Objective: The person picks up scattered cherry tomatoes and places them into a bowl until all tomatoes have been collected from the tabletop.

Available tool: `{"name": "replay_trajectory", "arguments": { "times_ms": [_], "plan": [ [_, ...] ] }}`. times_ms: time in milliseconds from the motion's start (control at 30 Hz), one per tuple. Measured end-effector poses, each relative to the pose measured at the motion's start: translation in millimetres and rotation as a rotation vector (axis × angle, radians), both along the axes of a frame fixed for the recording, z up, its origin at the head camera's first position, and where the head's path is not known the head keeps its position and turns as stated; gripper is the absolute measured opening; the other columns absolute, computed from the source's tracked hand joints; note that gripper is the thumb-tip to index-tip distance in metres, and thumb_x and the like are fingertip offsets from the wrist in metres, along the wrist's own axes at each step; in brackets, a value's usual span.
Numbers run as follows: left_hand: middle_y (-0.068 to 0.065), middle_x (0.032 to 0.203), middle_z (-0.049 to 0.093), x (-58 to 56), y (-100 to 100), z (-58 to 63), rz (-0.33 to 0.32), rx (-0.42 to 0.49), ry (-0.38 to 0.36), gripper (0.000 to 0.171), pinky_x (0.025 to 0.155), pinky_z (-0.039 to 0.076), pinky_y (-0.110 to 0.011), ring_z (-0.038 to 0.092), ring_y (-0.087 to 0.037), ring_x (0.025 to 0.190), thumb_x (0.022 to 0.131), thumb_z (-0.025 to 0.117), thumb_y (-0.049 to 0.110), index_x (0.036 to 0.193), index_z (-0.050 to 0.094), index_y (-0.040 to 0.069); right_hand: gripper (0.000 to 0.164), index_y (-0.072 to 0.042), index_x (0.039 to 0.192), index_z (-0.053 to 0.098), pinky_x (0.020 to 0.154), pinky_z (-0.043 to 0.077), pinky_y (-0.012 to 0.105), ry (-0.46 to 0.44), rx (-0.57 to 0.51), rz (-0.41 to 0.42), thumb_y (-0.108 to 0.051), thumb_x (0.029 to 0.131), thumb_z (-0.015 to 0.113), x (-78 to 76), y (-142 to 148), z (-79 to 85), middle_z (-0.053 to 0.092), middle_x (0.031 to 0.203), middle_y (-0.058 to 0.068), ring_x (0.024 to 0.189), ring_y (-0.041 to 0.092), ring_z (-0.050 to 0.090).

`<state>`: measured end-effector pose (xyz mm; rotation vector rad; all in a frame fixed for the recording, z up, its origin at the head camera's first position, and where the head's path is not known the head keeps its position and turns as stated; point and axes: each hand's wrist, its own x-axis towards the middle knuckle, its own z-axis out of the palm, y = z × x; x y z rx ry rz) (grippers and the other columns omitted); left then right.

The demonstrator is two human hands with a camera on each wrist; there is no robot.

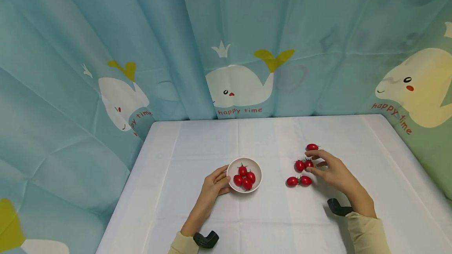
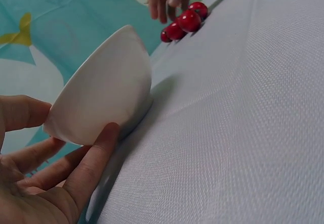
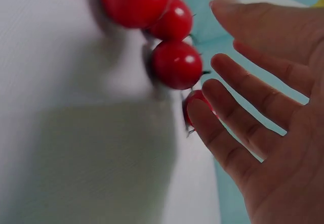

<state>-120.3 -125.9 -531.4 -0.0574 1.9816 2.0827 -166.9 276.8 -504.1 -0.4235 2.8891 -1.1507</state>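
My left hand (image 1: 212, 185) grips a small white bowl (image 1: 260, 179) by its left side, thumb at the rim and fingers against the outer wall. Inside the bowl lie several cherry tomatoes (image 1: 247, 184) with green stems. To the right, my right hand (image 1: 331, 171) hovers over loose tomatoes, its fingers spread and nothing in its grasp. Thumb and fingertips are close around a pair of tomatoes (image 1: 299, 166). Another pair (image 1: 292, 182) lies nearer to me, and a single tomato (image 1: 312, 147) lies farther back, just beyond the fingertips.
A white cloth (image 1: 197, 140) covers the table. Behind and to the left hangs a blue curtain (image 1: 169, 50) printed with whales. Black straps (image 1: 206, 240) sit at both wrists, below light sleeves.
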Motion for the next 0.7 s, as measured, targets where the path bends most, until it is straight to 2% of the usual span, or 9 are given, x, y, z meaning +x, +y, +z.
{"name": "replay_trajectory", "arguments": {
  "times_ms": [67,133,367,700],
  "plan": [
    [-0.023,0.149,0.059,0.0,0,-0.1,-0.001,-0.002,0.001,0.055,0.089,0.064,-0.026,0.068,-0.023,0.122,0.103,0.064,0.020,0.154,0.049,0.005,0.051,-0.003,0.133,0.063,0.088,0.062,0.030,0.000,0.010,-0.003,-0.015,0.088,0.084,-1.4,1,-4.6,0.067,0.129,0.019,0.109,0.034,0.065],
    [-0.023,0.149,0.059,-0.1,0,-0.3,-0.003,-0.002,0.002,0.055,0.089,0.064,-0.026,0.068,-0.023,0.121,0.103,0.064,0.020,0.154,0.049,0.005,0.051,-0.002,0.132,0.063,0.085,0.059,0.024,-0.002,0.005,-0.006,-0.014,0.087,0.085,-2.3,2,-8.7,0.067,0.125,0.018,0.107,0.032,0.064],
    [-0.024,0.149,0.058,0.0,-1,-0.5,-0.013,0.007,0.003,0.054,0.091,0.064,-0.028,0.069,-0.025,0.121,0.104,0.063,0.017,0.154,0.049,0.004,0.050,-0.003,0.130,0.062,0.084,0.057,0.020,-0.042,0.007,-0.034,-0.013,0.087,0.084,-1.9,2,-19.9,0.068,0.116,0.015,0.104,0.028,0.064],
    [-0.023,0.149,0.058,-0.9,-1,-2.2,-0.015,0.009,0.002,0.054,0.090,0.064,-0.027,0.069,-0.024,0.120,0.103,0.063,0.018,0.154,0.049,0.005,0.048,-0.005,0.130,0.063,0.080,0.055,0.016,-0.056,0.029,-0.075,-0.012,0.087,0.084,-1.5,4,-26.5,0.069,0.116,0.016,0.100,0.028,0.064]
  ]
}}
